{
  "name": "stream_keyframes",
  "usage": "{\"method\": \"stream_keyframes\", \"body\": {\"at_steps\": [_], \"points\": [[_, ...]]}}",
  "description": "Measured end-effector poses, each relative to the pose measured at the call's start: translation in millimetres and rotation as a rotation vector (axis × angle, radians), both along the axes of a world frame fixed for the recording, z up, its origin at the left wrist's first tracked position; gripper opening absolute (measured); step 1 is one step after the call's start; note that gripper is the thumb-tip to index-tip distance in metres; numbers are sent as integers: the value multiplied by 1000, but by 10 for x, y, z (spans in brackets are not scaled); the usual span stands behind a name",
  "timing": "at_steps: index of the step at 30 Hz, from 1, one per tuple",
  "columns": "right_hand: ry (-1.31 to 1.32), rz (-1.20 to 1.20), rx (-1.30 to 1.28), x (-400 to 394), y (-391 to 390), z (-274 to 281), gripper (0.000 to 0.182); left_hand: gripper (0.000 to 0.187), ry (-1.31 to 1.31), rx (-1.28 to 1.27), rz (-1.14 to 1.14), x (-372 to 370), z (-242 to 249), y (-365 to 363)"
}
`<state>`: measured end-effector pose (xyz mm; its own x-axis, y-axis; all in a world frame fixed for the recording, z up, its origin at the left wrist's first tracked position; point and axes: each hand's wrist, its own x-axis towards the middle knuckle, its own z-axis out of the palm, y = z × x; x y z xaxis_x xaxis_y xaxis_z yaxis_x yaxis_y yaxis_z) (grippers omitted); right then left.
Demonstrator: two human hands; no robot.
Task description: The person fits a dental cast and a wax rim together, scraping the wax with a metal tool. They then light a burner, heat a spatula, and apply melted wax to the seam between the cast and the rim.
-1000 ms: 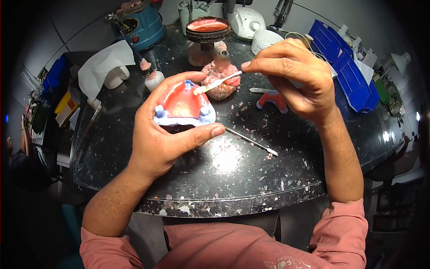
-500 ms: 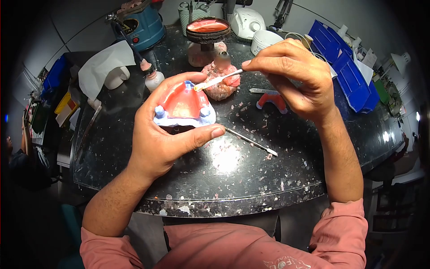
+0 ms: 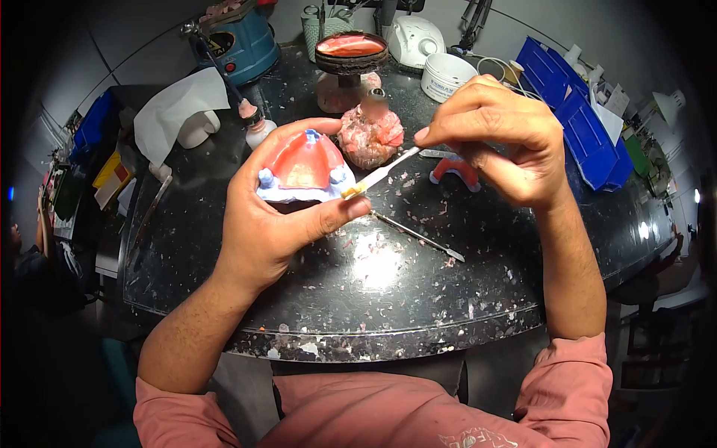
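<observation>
My left hand (image 3: 258,228) is wrapped round a dental cast (image 3: 339,176) in pale blue plaster, its palate covered with red wax (image 3: 305,168). Several pale tooth stumps stand up from the cast. Between thumb and fingers, my right hand (image 3: 508,138) pinches a thin wax spatula (image 3: 381,173). Its blade carries yellowish stuff at the tip and overlaps the cast's right rear corner, close above my left thumb. Just beyond the cast stands a squat burner (image 3: 371,138) crusted with pink wax.
A metal-tipped tool (image 3: 422,239) lies among wax shavings, and a red wax arch (image 3: 457,170) rests to the right. Behind are a dish of red wax (image 3: 351,48), a white tub (image 3: 446,75), a blue machine (image 3: 237,51) and blue bins (image 3: 594,142). A small bottle (image 3: 260,132) stands left.
My right hand has brought the spatula's tip down and slightly right, from the cast's front ridge to its right rear corner. The left hand keeps its hold on the cast.
</observation>
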<state>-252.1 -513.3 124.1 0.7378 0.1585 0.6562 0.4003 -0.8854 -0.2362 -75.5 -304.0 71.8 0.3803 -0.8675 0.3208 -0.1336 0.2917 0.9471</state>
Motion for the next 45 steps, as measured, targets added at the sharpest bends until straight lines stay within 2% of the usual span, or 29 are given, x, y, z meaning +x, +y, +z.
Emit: {"method": "stream_keyframes", "body": {"at_steps": [1, 3, 5, 7, 9, 11, 13, 17, 20, 25, 27, 29, 30, 31, 33, 35, 37, 38, 41, 43, 45], "points": [[-1, 2, -1, -4, -11, -4, 37, 65, -1, -1, 2, 0, 3, -2], [0, 15, 171, -3, -41, -39, 37, 64, 109, 31, 17, 1, 9, -4], [-34, 7, 90, 17, -113, -60, 36, 63, 113, 47, 29, 19, -8, -9], [-91, -193, 173, 28, -145, -126, 33, 63, 117, 61, 38, 39, -20, -10], [-177, -269, 100, 74, -196, -179, 31, 64, 364, 83, -50, 45, -35, 3], [-199, -374, 32, 76, -242, -211, 29, 65, 522, -66, -205, 95, -145, -28], [-183, -411, -4, 61, -257, -223, 28, 66, 633, -105, -308, 128, -158, -42], [-171, -455, -127, 58, -269, -231, 26, 64, 631, -78, -352, 124, -130, -46], [-180, -474, -161, 53, -276, -230, 26, 77, 537, -72, -389, 49, -45, -63], [-270, -481, -101, 133, -209, -203, 28, 84, 486, -82, -364, -25, 17, -51], [-412, -504, 108, 209, -121, -180, 28, 86, 441, -74, -333, -40, 2, -59], [-439, -507, 70, 242, -118, -195, 28, 86, 394, -31, -249, -46, -38, -69], [-386, -526, -53, 240, -123, -210, 28, 86, 344, 10, -165, -43, -58, -76], [-333, -540, -173, 251, -123, -220, 28, 86, 340, 11, -161, -45, -81, -78], [-344, -530, -167, 236, -104, -219, 29, 84, 197, -90, -37, -68, -119, -72], [-317, -549, -143, 231, -127, -233, 30, 85, 212, -62, 35, -98, -121, -55], [-311, -523, -97, 241, -155, -275, 29, 83, 59, -94, 69, -95, -108, -40], [-316, -533, -100, 221, -122, -253, 28, 76, -120, -69, 125, -59, -102, -31], [-258, -561, -101, 167, -104, -223, 26, 71, -95, 1, 75, -67, -45, -2], [-295, -525, 14, 149, -116, -236, 27, 67, -81, 21, 92, -70, -42, -2], [-324, -506, 12, 125, -128, -240, 28, 66, -122, -6, 145, -51, -88, -14]]}}
